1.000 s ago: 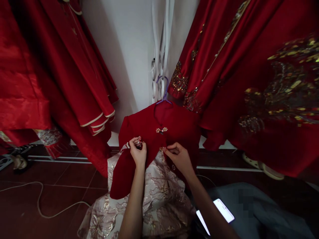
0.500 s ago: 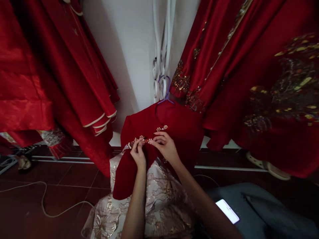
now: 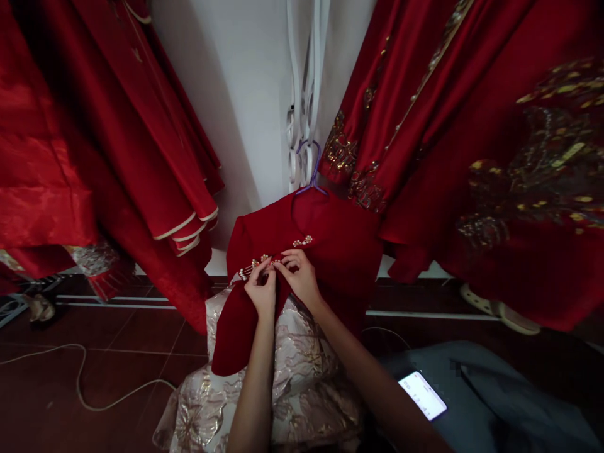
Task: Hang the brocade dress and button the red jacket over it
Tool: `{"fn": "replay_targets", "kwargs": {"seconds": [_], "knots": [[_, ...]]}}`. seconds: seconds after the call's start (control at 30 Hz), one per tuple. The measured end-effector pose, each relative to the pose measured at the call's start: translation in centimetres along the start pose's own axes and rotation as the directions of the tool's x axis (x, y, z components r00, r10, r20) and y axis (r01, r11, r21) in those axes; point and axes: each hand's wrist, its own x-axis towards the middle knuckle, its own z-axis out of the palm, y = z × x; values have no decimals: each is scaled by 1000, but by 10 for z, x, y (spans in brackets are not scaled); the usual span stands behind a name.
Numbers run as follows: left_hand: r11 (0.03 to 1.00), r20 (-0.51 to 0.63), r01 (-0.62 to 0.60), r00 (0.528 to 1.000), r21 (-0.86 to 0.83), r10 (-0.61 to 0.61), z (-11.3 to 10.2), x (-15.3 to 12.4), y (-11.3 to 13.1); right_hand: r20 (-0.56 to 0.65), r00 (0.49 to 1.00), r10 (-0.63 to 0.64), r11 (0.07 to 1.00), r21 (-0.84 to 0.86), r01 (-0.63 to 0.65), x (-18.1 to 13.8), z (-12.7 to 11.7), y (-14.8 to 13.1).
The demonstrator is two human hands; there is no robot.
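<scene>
A red jacket [image 3: 344, 239] hangs in front of me on a purple hanger [image 3: 312, 182]. My left hand [image 3: 262, 286] pinches its front edge by a beaded frog fastener [image 3: 248, 269], with the red flap hanging below. Close beside it, my right hand [image 3: 300, 280] is closed in a pinch at the fastener's small end, fingertips almost touching the left ones. What lies right between the fingertips is mostly hidden. Another beaded ornament [image 3: 302, 241] sits on the jacket just above my right hand. A pale gown with shiny gold flowers [image 3: 202, 409] spreads beneath my forearms.
Red garments [image 3: 160, 157] hang on the left, and red embroidered dresses [image 3: 415, 145] on the right. White scrolled metalwork [image 3: 302, 82] stands against the wall. A lit phone [image 3: 423, 395] lies on grey-blue cloth at lower right. A cable [image 3: 83, 371] crosses the dark tiled floor.
The hands have come closer together, the right one moving left toward the left one. The reddish loop seen between them before is now mostly covered. The view has shifted slightly.
</scene>
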Motion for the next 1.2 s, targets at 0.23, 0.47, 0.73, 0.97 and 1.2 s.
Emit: {"fn": "replay_targets", "kwargs": {"seconds": [0.23, 0.47, 0.73, 0.97, 1.2], "knots": [[1000, 6, 17, 1000, 22, -17, 0, 0, 3, -47, 999, -17, 999, -46, 14, -3, 3, -3], [999, -24, 33, 999, 38, -32, 2, -1, 6, -49, 998, -33, 995, -101, 27, -3, 2, -5], [998, 25, 58, 998, -18, -58, -2, 2, 3, 1, 1000, -6, 974, -228, 6, 3, -4, -12], [1000, 19, 17, 1000, -26, -17, -2, 2, 6, 83, 996, 26, 929, -370, 7, 7, -9, -12], [999, -6, 50, 999, 0, -50, -4, 2, 9, 195, 981, 10, 990, -137, 17, -19, -30, -18]]}}
